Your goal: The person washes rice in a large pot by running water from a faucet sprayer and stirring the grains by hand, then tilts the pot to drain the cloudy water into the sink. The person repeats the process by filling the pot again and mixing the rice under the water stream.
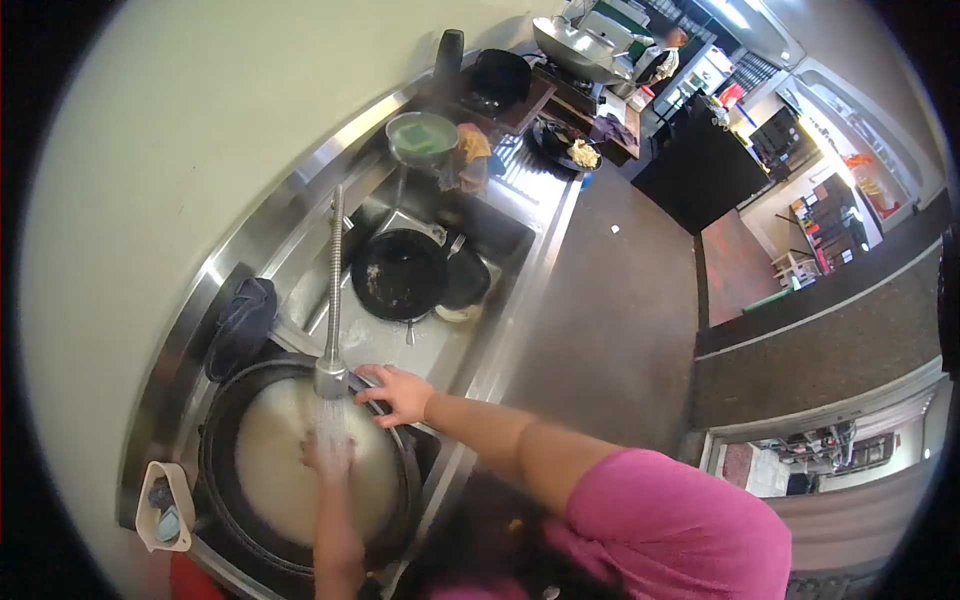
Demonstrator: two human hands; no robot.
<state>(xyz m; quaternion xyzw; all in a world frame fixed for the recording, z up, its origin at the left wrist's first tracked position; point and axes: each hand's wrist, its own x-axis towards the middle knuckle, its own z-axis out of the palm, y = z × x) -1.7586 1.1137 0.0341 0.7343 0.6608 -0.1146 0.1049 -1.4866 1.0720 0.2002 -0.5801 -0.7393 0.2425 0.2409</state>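
A large black pan sits in the near sink basin, holding cloudy whitish water. Water runs into it from a flexible spring-necked faucet. Under that stream, my left hand is partly dipped in the pan; spray and blur hide what its fingers do. My right hand has its fingers curled over a dark piece at the pan's far edge, just beside the faucet head. Whether this piece is a handle or the rim, I cannot tell.
A black frying pan and other cookware lie in the second basin. A dark cloth and a cream holder with scrubbers flank the large pan. A bowl of greenish liquid stands farther along. One person is in the background.
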